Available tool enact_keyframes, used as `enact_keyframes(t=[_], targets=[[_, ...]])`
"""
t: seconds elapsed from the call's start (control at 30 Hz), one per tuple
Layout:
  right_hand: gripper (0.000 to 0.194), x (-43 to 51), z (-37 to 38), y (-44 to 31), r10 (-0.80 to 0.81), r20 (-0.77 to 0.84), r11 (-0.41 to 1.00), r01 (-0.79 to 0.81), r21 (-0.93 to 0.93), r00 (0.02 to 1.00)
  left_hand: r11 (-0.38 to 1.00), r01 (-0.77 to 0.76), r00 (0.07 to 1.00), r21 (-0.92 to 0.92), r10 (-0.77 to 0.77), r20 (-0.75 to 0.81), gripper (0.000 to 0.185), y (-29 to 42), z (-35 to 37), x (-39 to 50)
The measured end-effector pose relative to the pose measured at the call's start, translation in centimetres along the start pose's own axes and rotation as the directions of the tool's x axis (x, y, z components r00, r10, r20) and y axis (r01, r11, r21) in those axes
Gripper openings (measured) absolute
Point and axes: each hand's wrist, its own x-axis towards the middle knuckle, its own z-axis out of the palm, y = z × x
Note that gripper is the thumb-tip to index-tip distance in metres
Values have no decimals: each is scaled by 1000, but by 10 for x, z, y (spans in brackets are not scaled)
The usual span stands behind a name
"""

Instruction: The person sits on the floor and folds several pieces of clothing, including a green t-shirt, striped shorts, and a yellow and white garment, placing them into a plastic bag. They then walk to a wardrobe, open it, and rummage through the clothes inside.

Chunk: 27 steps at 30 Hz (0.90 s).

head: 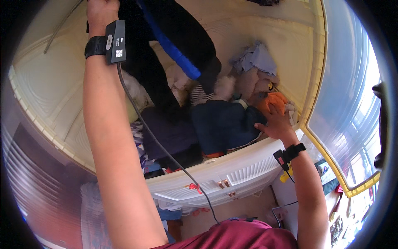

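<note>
My left hand is at the top edge of the view, its fingers cut off by the frame. Right beside it, black trousers with a blue side stripe rise from the clothes to the top edge; whether I grip them is hidden. My right hand rests with fingers apart on an orange cloth at the compartment's right front. A folded dark navy garment lies to the left of that hand, near its thumb. Next to it is a dark purple folded garment.
The clothes lie in a cream plastic cabinet compartment. A light blue cloth sits at the back right. A translucent yellow-edged door stands at the right. White louvred drawer fronts are below. A cable runs from my left wrist device.
</note>
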Motion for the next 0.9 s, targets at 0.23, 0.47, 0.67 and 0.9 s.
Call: enact_keyframes(t=[0.23, 0.47, 0.67, 0.9], targets=[[80, -1, -3, -1, 18, 36, 1000, -17, -22, 999, 112, 379, 780, -919, -573, 252, 29, 5, -9, 48], [76, -3, -2, 0, 10, -25, 1000, -11, -14, 1000, 532, 307, 936, -789, -318, 150, 31, 89, -33, 36], [74, -3, 3, 13, -93, -288, 981, 136, 135, 953, 436, 416, 907, -798, -141, 396, 20, 167, -46, 11], [71, -67, -9, 1, 2, -643, -284, 617, 734, 766, 302, 424, 778, -854, 362, 514, 24, 336, -86, -94]])
